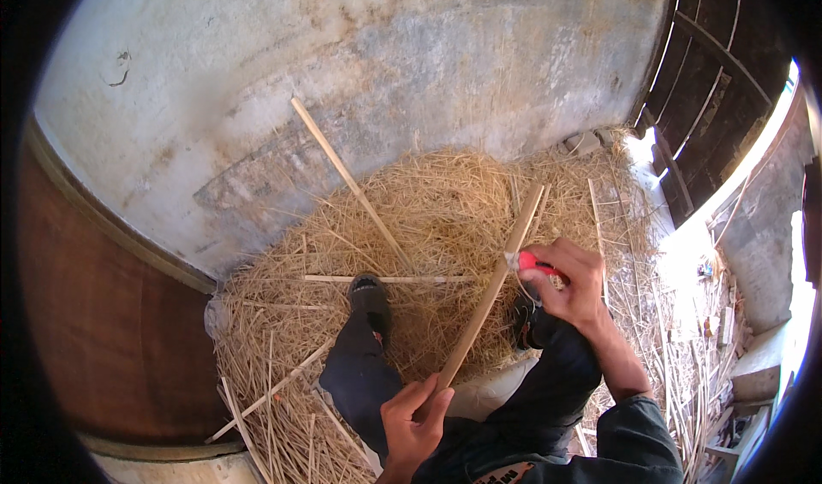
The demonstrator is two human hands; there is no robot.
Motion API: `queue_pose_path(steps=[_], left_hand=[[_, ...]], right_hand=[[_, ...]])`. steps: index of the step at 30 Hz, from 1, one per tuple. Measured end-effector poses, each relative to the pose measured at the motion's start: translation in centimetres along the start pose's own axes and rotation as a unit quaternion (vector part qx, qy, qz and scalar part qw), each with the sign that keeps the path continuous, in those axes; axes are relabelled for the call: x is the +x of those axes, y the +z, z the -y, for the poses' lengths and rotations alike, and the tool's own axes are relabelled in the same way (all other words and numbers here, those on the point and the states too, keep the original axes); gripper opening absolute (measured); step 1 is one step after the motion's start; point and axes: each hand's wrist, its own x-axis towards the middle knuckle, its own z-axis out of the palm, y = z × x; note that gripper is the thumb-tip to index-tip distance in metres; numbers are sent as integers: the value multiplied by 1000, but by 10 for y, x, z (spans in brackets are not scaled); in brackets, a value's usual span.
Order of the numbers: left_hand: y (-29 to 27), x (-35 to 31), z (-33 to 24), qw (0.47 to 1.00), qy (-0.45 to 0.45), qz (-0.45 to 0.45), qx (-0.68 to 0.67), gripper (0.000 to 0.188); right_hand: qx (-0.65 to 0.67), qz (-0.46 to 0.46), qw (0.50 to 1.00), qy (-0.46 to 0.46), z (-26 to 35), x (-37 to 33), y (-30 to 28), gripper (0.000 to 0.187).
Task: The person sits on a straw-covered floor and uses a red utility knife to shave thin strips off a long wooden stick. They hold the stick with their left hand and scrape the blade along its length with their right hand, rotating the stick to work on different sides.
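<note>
Head view: left hand (413,422) grips a long tan wooden strip (486,307), right hand (574,280) a red-handled tool (533,263) against it.

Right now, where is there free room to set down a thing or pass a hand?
Most open: the straw-like heap between the leaning stick, the wall and the held stick, though its top looks uneven. A gap also shows between the left shoe, the crosswise stick and the held stick. Crowded: strips at lower left and right.
</note>
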Motion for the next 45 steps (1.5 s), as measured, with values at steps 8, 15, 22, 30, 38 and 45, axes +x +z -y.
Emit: queue_pose_path(steps=[8,15,22,30,38,45], left_hand=[[-11,-11,31,996,-70,3,-60,26],[0,13,24,965,-116,50,-230,34],[10,26,0,966,-123,56,-222,28],[18,27,-5,995,-36,-1,-94,25],[15,23,-6,999,18,-13,-42,26],[12,17,-8,999,11,-14,-41,28]], right_hand=[[-58,-47,983,165,-65,47,-33,26],[25,63,995,74,0,7,2,24],[54,92,992,-62,49,-27,28,33],[27,85,993,-76,57,-30,32,33],[20,47,997,-53,38,-21,28,33],[-10,67,996,-57,43,-9,17,25]])
